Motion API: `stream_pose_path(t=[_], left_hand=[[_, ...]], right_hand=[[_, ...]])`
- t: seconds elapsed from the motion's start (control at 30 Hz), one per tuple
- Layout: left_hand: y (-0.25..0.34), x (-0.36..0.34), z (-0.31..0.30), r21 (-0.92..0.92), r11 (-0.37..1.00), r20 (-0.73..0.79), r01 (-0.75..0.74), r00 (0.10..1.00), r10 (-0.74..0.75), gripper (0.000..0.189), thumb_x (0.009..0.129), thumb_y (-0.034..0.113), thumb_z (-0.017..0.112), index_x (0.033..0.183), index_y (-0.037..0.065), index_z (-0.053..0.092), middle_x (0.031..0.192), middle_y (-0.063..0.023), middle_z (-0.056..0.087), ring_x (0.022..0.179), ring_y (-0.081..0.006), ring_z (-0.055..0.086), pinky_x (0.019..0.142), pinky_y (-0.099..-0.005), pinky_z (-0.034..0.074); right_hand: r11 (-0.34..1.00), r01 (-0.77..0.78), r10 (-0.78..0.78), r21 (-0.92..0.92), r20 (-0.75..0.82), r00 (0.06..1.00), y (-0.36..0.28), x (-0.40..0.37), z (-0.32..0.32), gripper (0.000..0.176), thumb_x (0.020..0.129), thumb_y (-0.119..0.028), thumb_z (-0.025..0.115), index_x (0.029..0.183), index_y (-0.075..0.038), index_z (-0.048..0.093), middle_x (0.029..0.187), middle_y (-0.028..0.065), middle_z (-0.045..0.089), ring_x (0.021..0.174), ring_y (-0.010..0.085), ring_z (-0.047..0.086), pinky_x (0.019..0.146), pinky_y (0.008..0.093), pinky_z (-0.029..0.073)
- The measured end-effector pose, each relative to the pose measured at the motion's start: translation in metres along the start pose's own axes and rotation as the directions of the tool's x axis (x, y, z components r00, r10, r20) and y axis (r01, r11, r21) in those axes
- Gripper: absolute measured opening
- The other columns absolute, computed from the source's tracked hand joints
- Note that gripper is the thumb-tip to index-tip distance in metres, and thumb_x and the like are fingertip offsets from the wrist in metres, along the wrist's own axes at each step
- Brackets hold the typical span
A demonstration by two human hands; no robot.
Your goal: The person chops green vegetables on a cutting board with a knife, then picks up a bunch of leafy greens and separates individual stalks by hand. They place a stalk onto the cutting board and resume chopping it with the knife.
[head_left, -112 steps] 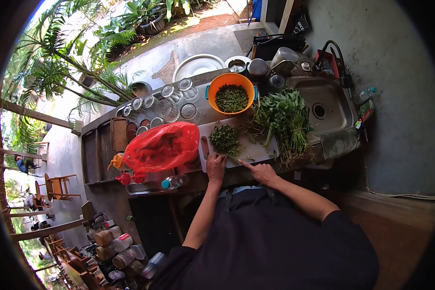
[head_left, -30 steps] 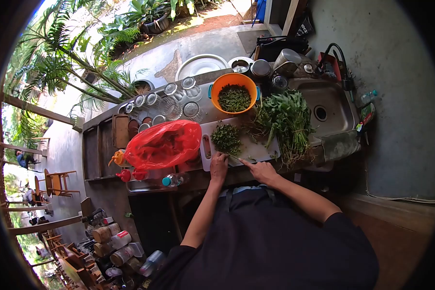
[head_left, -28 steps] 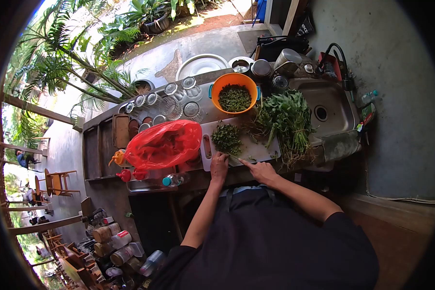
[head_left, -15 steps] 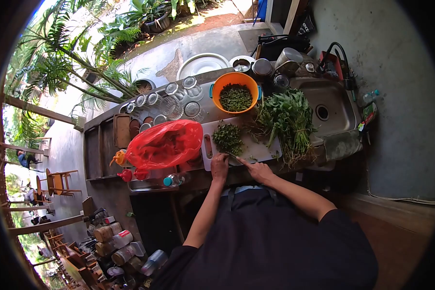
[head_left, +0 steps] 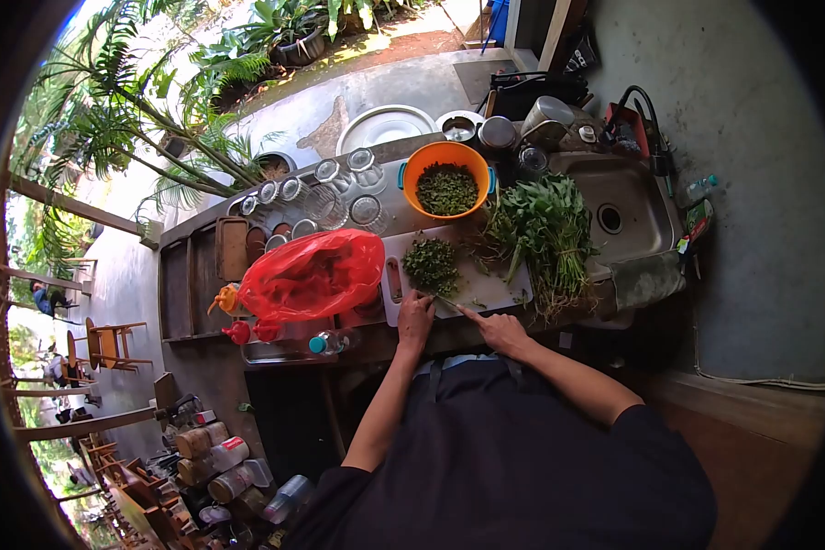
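Note:
My right hand (head_left: 501, 333) is closed around the handle of a knife (head_left: 447, 303), whose blade points left over the near edge of a white cutting board (head_left: 495, 291). My left hand (head_left: 417, 313) is at the board's near edge, close to the knife tip, with its fingers drawn together. What those fingers hold, if anything, is too small to make out. Just beyond them lies a pile of chopped greens (head_left: 431, 263). Uncut leafy greens with roots (head_left: 559, 238) lie in a bunch across the board's right side. An orange colander (head_left: 416, 165) behind the board contains more chopped greens.
Left of the board sits a red plastic bag (head_left: 316, 275), with a small clear bottle (head_left: 332, 342) in front of it. Upturned glass jars (head_left: 367, 211) stand behind the bag. A metal sink (head_left: 646, 197) is at the right, and a white round lid (head_left: 385, 121) lies at the back.
My right hand and the knife have shifted slightly, with the hand a little nearer to my body. My left hand stays nearly in place, and the chopped pile looks much the same.

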State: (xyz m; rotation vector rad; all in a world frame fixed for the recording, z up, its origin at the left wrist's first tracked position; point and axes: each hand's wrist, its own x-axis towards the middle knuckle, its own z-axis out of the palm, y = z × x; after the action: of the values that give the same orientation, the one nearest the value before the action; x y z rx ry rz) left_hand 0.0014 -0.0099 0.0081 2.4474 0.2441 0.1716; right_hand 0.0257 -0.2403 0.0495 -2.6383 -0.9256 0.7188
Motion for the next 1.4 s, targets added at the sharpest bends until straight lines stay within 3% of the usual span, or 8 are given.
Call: stream_pose_path(t=[0.17,0.6,0.67,0.8,0.87,0.97,1.4], left_hand=[[-0.008,0.000,0.006,-0.033,0.999,-0.034,-0.043,0.999,0.041,0.016,0.081,0.009,0.072,0.095,0.004,0.076,0.094,-0.0137,0.067,0.090,-0.0312,0.066,0.080,-0.0405,0.052],[-0.012,0.003,0.009,-0.125,0.992,-0.039,0.019,0.999,-0.024,0.016,0.077,0.006,0.072,0.092,0.002,0.076,0.083,-0.0161,0.068,0.075,-0.0313,0.068,0.072,-0.0394,0.054],[-0.013,0.003,0.008,-0.134,0.991,-0.046,0.019,0.999,-0.025,0.015,0.077,0.006,0.072,0.091,0.002,0.076,0.083,-0.0164,0.068,0.073,-0.0309,0.068,0.071,-0.0392,0.054],[-0.015,0.002,0.010,-0.143,0.989,-0.044,0.036,0.998,-0.042,0.015,0.077,0.006,0.072,0.091,0.003,0.077,0.084,-0.0162,0.069,0.073,-0.0295,0.068,0.071,-0.0378,0.053],[-0.014,0.002,0.010,-0.139,0.990,-0.054,0.024,0.998,-0.032,0.015,0.077,0.006,0.073,0.091,0.003,0.077,0.084,-0.0160,0.069,0.073,-0.0291,0.068,0.071,-0.0375,0.053],[-0.014,0.003,0.010,-0.125,0.992,-0.048,0.029,0.998,-0.035,0.015,0.078,0.007,0.073,0.092,0.003,0.077,0.084,-0.0158,0.069,0.074,-0.0290,0.068,0.071,-0.0371,0.054],[-0.009,0.005,0.010,-0.147,0.988,-0.065,0.045,0.996,-0.055,0.013,0.080,0.008,0.074,0.092,0.003,0.075,0.088,-0.0160,0.071,0.082,-0.0305,0.070,0.076,-0.0382,0.055]], right_hand=[[0.999,-0.043,0.043,0.001,0.001,0.999,-0.004,0.001,-0.009,0.075,0.094,-0.016,0.047,0.156,-0.043,0.014,0.073,0.0206,0.065,0.069,0.0413,0.066,0.069,0.0540,0.055],[1.000,-0.013,0.014,0.018,-0.008,1.000,-0.028,0.000,-0.025,0.070,0.095,-0.019,0.049,0.155,-0.039,0.021,0.074,0.0219,0.065,0.067,0.0417,0.066,0.069,0.0545,0.054],[0.996,-0.071,0.067,0.046,0.077,0.995,-0.034,0.000,-0.032,0.069,0.094,-0.015,0.045,0.154,-0.040,0.024,0.082,0.0214,0.067,0.079,0.0409,0.068,0.077,0.0541,0.054],[0.995,-0.072,0.067,0.071,0.081,0.995,-0.026,0.003,-0.015,0.070,0.094,-0.015,0.044,0.154,-0.043,0.021,0.081,0.0216,0.067,0.078,0.0412,0.068,0.076,0.0544,0.054],[0.997,-0.032,0.031,0.063,0.022,0.999,-0.018,0.007,-0.003,0.073,0.096,-0.018,0.048,0.155,-0.043,0.013,0.073,0.0227,0.065,0.066,0.0434,0.065,0.066,0.0549,0.054],[0.999,-0.008,0.009,0.047,-0.033,0.999,-0.010,0.015,0.009,0.075,0.096,-0.018,0.047,0.155,-0.045,0.009,0.071,0.0222,0.064,0.065,0.0434,0.065,0.065,0.0557,0.054],[0.999,0.028,-0.029,-0.015,-0.094,0.995,-0.004,0.004,0.009,0.074,0.096,-0.018,0.047,0.156,-0.043,0.011,0.068,0.0201,0.063,0.062,0.0413,0.064,0.062,0.0550,0.053]])
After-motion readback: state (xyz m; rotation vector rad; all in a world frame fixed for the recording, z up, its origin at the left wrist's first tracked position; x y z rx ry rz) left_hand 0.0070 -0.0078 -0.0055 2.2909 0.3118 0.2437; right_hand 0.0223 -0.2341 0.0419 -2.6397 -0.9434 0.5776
